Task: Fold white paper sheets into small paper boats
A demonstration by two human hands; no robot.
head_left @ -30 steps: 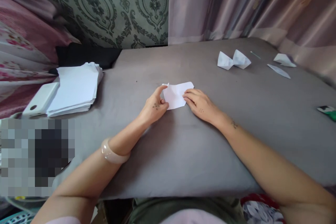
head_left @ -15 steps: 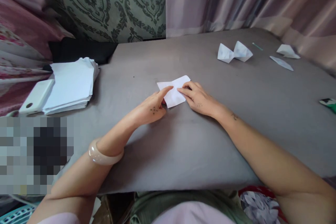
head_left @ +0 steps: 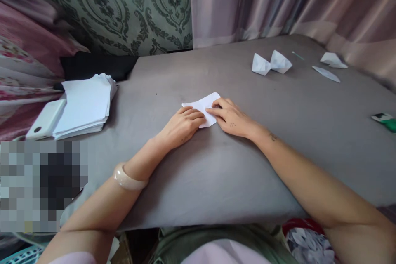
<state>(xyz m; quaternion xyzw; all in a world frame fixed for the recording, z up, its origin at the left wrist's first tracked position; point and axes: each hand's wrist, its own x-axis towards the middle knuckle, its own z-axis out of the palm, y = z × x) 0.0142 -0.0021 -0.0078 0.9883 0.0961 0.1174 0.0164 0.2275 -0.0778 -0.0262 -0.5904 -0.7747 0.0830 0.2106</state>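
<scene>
A small piece of folded white paper point(head_left: 206, 103) rests on the grey cloth surface in front of me. My left hand point(head_left: 185, 126) lies palm down across its left and near part, fingers stretched out and close together. At the paper's right side, my right hand point(head_left: 230, 116) grips it with bent fingers, the thumb side pointing left over the sheet. The fingertips of the two hands nearly meet. Parts of the paper are hidden under both hands.
At the left sits a stack of white paper point(head_left: 88, 103) with a white phone-like object point(head_left: 46, 119) beside it. Folded paper shapes point(head_left: 280, 62), a cotton swab point(head_left: 298, 55), more paper pieces point(head_left: 326, 74) and a green packet point(head_left: 385, 121) lie to the right.
My left hand has turned from thumb-up at the paper's edge to palm down on top of it. My right hand stays at the right side. The view has shifted slightly.
</scene>
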